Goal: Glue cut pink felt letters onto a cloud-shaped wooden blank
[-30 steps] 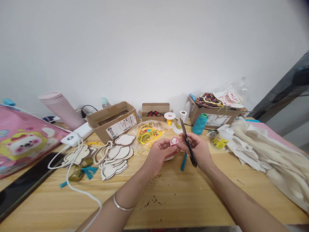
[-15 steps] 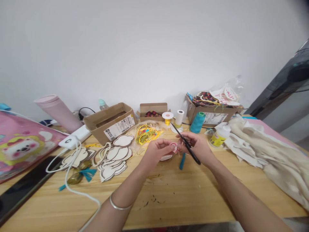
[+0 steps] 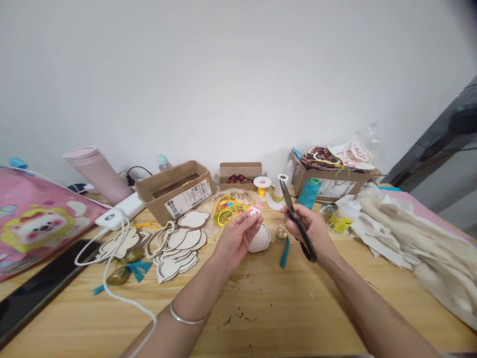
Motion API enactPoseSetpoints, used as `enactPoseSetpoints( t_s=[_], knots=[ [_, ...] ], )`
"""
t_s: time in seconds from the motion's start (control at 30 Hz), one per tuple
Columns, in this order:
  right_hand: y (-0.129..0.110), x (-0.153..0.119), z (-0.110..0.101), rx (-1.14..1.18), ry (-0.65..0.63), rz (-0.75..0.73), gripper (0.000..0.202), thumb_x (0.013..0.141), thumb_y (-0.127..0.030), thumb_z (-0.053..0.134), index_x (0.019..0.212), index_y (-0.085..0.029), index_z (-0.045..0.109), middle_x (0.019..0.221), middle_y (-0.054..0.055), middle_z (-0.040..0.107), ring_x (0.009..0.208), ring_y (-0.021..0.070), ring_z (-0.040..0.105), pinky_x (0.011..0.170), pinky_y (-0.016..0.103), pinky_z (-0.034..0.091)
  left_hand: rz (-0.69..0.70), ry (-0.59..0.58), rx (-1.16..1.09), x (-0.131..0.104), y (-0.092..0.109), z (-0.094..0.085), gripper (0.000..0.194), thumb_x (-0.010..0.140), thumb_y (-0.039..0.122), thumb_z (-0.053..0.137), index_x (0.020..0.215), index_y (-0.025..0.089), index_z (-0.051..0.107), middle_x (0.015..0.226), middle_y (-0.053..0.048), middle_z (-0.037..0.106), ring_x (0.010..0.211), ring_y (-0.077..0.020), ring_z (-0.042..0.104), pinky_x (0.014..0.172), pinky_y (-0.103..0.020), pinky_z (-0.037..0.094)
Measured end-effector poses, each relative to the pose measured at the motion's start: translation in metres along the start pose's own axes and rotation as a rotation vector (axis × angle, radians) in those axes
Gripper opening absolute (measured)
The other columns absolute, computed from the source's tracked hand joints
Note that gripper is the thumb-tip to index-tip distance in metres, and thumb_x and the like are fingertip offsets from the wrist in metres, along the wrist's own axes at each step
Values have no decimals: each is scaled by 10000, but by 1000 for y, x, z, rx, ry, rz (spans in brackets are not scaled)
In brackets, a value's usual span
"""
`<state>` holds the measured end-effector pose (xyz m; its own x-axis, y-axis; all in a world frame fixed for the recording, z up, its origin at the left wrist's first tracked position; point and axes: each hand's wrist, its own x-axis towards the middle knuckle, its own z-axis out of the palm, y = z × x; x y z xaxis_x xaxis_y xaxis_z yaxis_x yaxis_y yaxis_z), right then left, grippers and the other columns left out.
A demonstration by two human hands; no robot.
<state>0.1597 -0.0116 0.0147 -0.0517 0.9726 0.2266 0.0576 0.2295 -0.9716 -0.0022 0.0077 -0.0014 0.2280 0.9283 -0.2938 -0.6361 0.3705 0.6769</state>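
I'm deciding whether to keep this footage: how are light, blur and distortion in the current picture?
Head view: soft light, the wall brighter mid-frame, the top right corner dark; same head view: the pink-and-white piece in the left hand is too soft to make out its pattern; the tumbler leans outward, probably wide-angle stretch.

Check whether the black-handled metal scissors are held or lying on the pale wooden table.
Held: the right hand grips the scissors above the table; whether the blades are fully shut, I can't tell.

A thin, rounded silver bangle (image 3: pixel 185 321) circles the bare left forearm (image 3: pixel 196 298).
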Motion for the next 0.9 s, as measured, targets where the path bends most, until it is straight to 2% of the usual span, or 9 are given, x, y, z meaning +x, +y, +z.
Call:
enactPoseSetpoints(
  t_s=[0.17,0.27,0.37,0.53,0.7,0.9],
  knots=[
    [9,-1,-1,6,-75,-50,416,702,-574,523,905,-211,508,630,-41,388,515,89,348,454,217,300,-33,24,-55,-1,0,-1,98,691,91,667,782,125,656,769,-39,692,699,-104,653,629,-167,545],
    [13,-2,-1,-197,-62,21,370,686,-534,581,809,-187,541,568,-48,379,511,93,343,464,222,285,-1,24,-112,1,-1,-1,98,705,91,655,802,109,660,754,-39,685,673,-85,640,652,-161,540],
    [17,-4,2,-345,-117,64,315,685,-471,618,763,-169,573,557,-43,408,522,95,359,481,226,293,39,21,-177,2,-1,3,89,713,86,644,799,104,659,706,-28,667,643,-66,621,639,-141,525],
    [19,-4,9,-255,-208,57,357,703,-507,578,708,-150,568,561,-37,391,505,83,331,447,223,270,63,23,-214,2,0,17,50,705,104,656,752,118,649,662,-8,638,614,-53,597,591,-124,494],
    [11,-3,16,-141,-174,91,408,690,-552,564,659,-145,551,497,-58,332,437,57,276,379,210,211,93,37,-191,3,-3,26,34,699,113,659,728,117,642,628,4,612,572,-44,566,556,-129,465],
    [10,-2,15,-72,-147,110,443,666,-596,558,550,-184,447,423,-73,315,379,51,266,340,212,203,96,-70,-15,2,-7,27,140,617,171,735,706,120,640,635,11,611,568,-49,547,564,-150,447]
  ],
)
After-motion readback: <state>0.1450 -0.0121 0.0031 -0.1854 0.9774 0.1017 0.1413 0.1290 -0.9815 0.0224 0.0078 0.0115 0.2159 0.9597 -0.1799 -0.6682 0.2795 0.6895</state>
